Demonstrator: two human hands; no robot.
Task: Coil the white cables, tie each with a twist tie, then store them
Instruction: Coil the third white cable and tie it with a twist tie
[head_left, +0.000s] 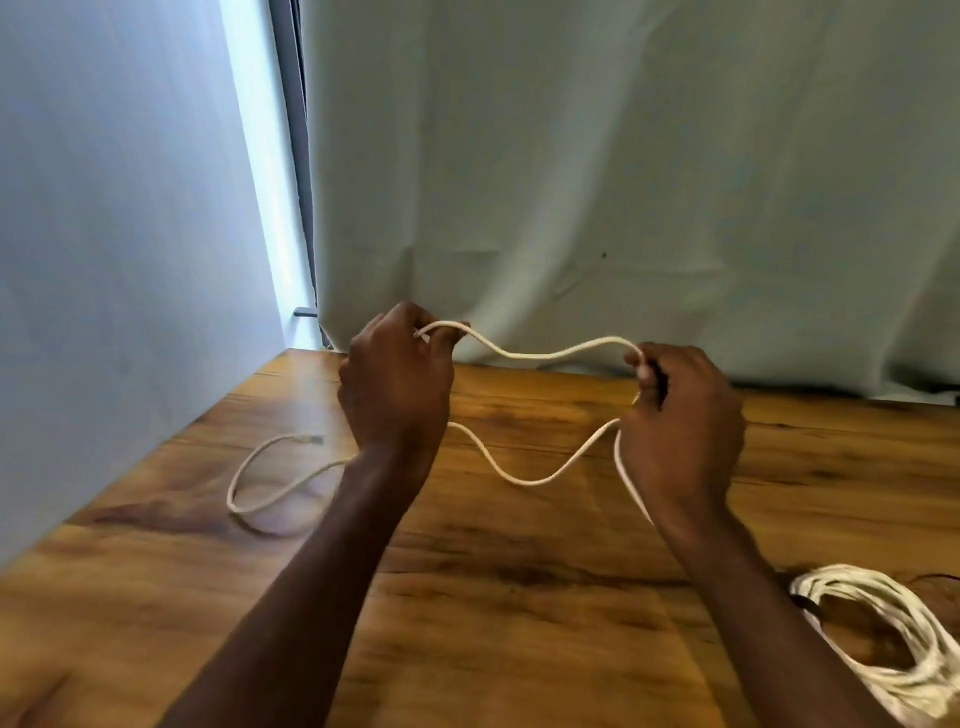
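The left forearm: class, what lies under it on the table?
A loose white cable loops on the wooden table and runs under the left forearm. Where it goes beneath the arm is hidden.

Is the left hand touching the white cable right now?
Touching. The head view shows the left hand pinching the white cable at its fingertips, with the strand running across to the right hand.
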